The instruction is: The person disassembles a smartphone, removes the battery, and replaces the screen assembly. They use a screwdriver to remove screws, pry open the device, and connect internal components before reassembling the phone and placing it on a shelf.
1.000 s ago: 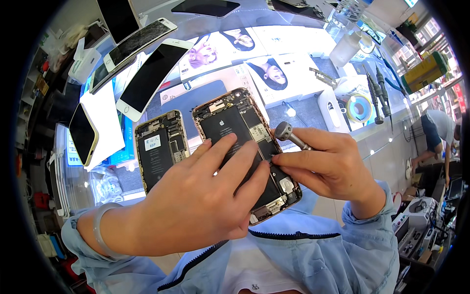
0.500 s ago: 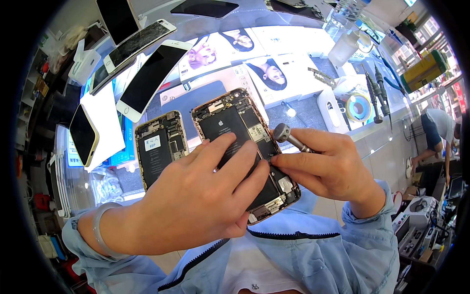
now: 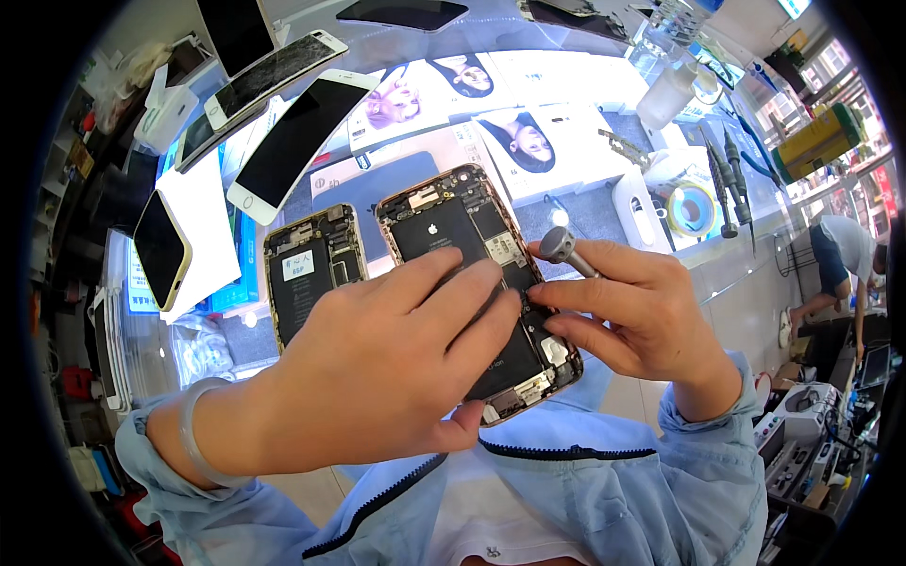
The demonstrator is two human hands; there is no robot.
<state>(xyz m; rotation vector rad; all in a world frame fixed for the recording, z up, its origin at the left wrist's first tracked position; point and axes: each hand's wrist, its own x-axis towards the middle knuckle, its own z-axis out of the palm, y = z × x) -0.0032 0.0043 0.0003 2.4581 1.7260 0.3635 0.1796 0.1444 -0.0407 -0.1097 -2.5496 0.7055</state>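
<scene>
An opened phone (image 3: 425, 222) with a black battery and bare boards lies tilted at the near edge of the lit counter. My left hand (image 3: 377, 354) reaches across it, fingers over the battery and thumb by its lower edge, holding it steady. Against the phone's right side, my right hand (image 3: 646, 307) is closed around a silver screwdriver with a round knurled cap (image 3: 559, 246); its tip is hidden. Some right fingertips touch the phone's inside near my left fingertips. A second opened phone (image 3: 307, 307), with a white label, lies left, partly behind my left hand.
Several phones, one a white-framed phone (image 3: 302, 151), lie at the back left. Flat white phone boxes (image 3: 528, 71) cover the middle. To the right are a tape roll (image 3: 691, 209), screwdrivers (image 3: 734, 174), and a dispenser bottle (image 3: 666, 94). Another person (image 3: 845, 250) bends at far right.
The screwdriver cap has shifted slightly right, and my right thumb has drawn away from the fingertips. My left fingers remain across the opened phone, little moved. The whole view has shifted slightly.
</scene>
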